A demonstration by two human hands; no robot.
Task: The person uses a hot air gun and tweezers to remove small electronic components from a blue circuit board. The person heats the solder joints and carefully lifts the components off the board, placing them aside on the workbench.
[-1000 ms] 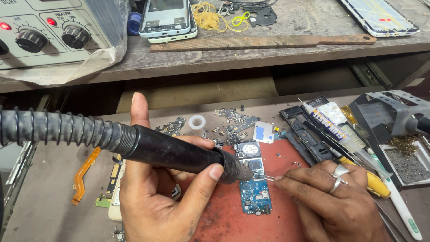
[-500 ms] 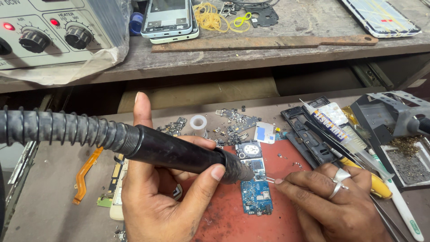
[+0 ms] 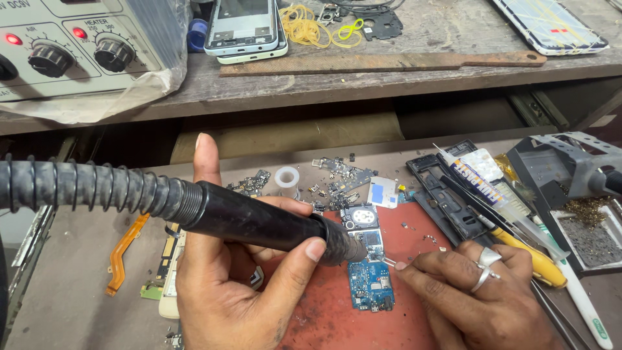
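Both hands unmoved, nozzle still over board.

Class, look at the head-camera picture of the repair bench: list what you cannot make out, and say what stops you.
1. Tip of the black hot-air handpiece: the left hand covers its lower side.
2. Thin metal tweezers: mostly hidden inside the right hand.
3. Small blue circuit board: its components are too small to tell.
4. Grey two-knob station: cut off by the left and top edges.
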